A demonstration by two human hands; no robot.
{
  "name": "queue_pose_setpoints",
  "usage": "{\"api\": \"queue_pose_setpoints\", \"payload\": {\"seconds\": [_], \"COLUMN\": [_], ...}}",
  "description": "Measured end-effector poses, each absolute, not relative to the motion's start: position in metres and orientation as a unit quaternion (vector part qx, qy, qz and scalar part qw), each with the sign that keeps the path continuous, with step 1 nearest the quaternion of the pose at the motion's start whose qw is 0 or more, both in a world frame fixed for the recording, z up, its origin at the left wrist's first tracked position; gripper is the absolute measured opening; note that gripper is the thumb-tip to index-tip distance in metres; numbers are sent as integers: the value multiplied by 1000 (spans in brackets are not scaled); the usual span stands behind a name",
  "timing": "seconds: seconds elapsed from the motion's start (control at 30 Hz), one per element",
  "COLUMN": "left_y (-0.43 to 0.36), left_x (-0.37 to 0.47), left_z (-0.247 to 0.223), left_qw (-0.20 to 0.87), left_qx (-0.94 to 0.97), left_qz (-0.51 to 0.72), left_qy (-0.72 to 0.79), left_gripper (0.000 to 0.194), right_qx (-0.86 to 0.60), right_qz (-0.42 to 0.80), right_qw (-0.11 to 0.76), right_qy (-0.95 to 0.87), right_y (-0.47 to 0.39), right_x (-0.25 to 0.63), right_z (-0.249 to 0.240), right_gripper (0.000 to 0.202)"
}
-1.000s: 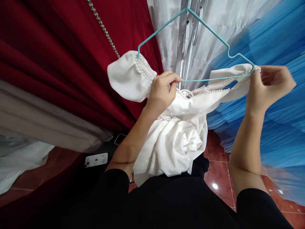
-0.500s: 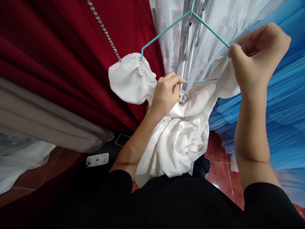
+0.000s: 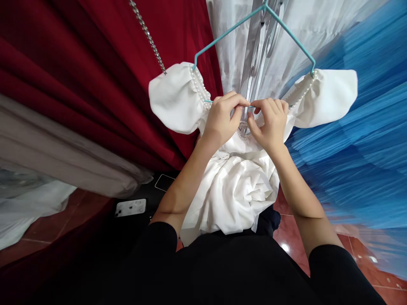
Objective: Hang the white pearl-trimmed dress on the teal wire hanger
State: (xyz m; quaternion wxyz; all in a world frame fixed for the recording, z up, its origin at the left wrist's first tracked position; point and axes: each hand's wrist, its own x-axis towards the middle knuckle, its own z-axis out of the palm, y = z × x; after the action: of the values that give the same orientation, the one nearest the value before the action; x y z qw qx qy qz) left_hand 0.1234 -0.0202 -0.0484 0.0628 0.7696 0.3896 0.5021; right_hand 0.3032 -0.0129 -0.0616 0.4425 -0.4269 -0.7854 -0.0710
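A white dress with puff sleeves and pearl-beaded edges hangs from a light blue hanger. My left hand is closed on the hanger's bottom bar, thumb and fingers pinched near its middle. Just beside it, my right hand has its fingers on the same bar, with the thumb below. Each sleeve sits at one end of the hanger: the left sleeve by the red cloth, the right sleeve by the blue fabric. Lower down, the skirt lies bunched against my body.
Deep red cloth hangs on the left, beside a beaded chain. Blue tulle fills the right, and white curtains hang behind. Two phones, one white and one dark with a pale edge, lie on a black surface.
My right hand has left the hanger's right shoulder and come down to the bottom bar next to my left hand. The right sleeve now sits on the hanger's right end.
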Motion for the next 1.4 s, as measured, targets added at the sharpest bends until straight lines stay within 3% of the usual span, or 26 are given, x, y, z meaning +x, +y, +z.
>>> {"api": "queue_pose_setpoints", "payload": {"seconds": [0.1,0.23,0.3,0.33,0.43,0.7,1.13,1.4], "left_y": [-21,-14,-1,7,32,59,7,7], "left_x": [114,81,57,46,15,-26,-54,-42], "left_z": [-49,-44,-42,-43,-46,-35,-57,-29], "left_qw": [37,-129,-183,-173,-101,-79,-16,-162], "left_qx": [736,633,611,623,650,590,528,531], "left_qz": [570,683,691,677,662,695,659,700], "left_qy": [364,341,341,352,359,403,536,450], "left_gripper": [24,14,34,41,36,37,25,30], "right_qx": [-426,-412,-408,-409,-410,-407,-401,-391], "right_qz": [-71,-73,-74,-75,-76,-65,-72,-56], "right_qw": [475,509,512,512,514,502,482,479], "right_qy": [-766,-752,-752,-752,-750,-761,-775,-784], "right_y": [-16,-23,-21,-19,-12,-12,-9,-13], "right_x": [298,292,291,291,294,302,304,303], "right_z": [-68,-65,-65,-66,-68,-68,-69,-64], "right_gripper": [17,21,23,23,23,25,24,26]}}
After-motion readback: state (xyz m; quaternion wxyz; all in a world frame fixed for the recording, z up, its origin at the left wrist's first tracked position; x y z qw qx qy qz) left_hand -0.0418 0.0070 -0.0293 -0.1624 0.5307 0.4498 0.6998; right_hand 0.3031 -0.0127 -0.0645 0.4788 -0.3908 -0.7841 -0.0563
